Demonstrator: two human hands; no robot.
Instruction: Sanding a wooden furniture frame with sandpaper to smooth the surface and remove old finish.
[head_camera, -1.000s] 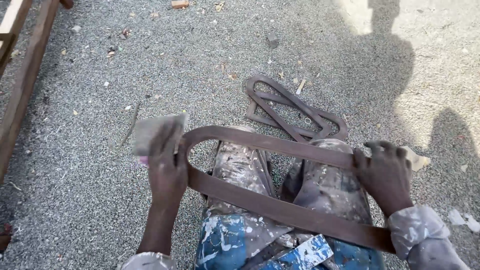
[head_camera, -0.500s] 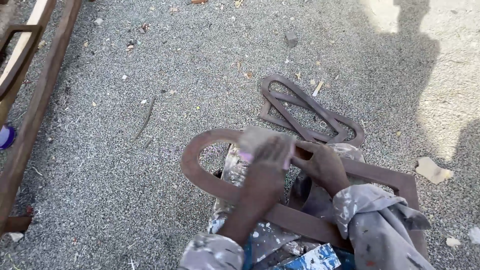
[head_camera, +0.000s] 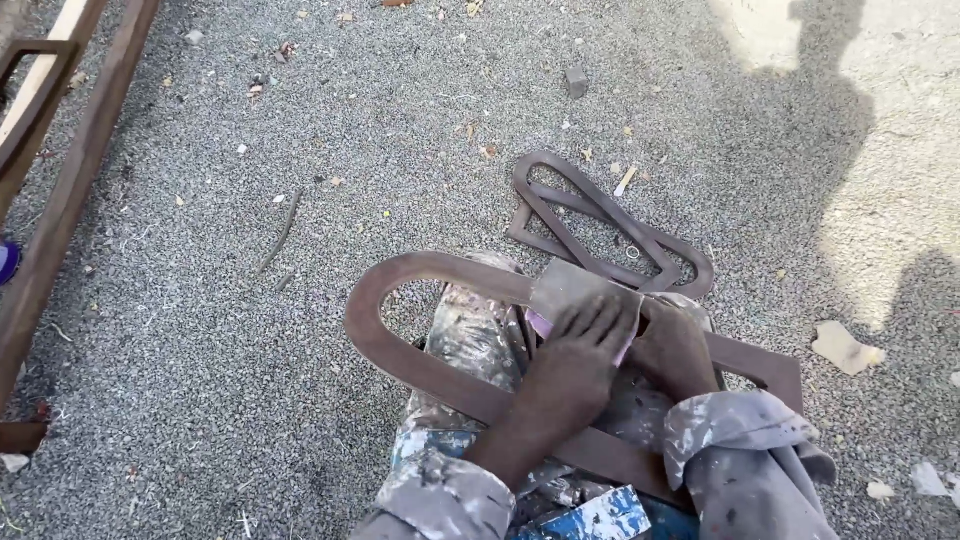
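A brown looped frame piece (head_camera: 395, 340), rounded at its left end, lies across my paint-spattered knees. My left hand (head_camera: 578, 362) presses a grey sheet of sandpaper (head_camera: 570, 288) onto the frame's upper bar. My right hand (head_camera: 675, 348) grips that same bar just to the right of the sheet, partly hidden behind my left hand.
Two more brown looped frame pieces (head_camera: 600, 220) lie stacked on the gravel beyond my knees. A brown wooden frame (head_camera: 60, 190) runs along the left edge. A small stone block (head_camera: 576, 80), a paper scrap (head_camera: 845, 348) and wood chips are scattered on the gravel.
My left hand has slid the sandpaper from the frame's rounded left end rightwards along the upper bar. My right hand has moved in from the far right end to beside it.
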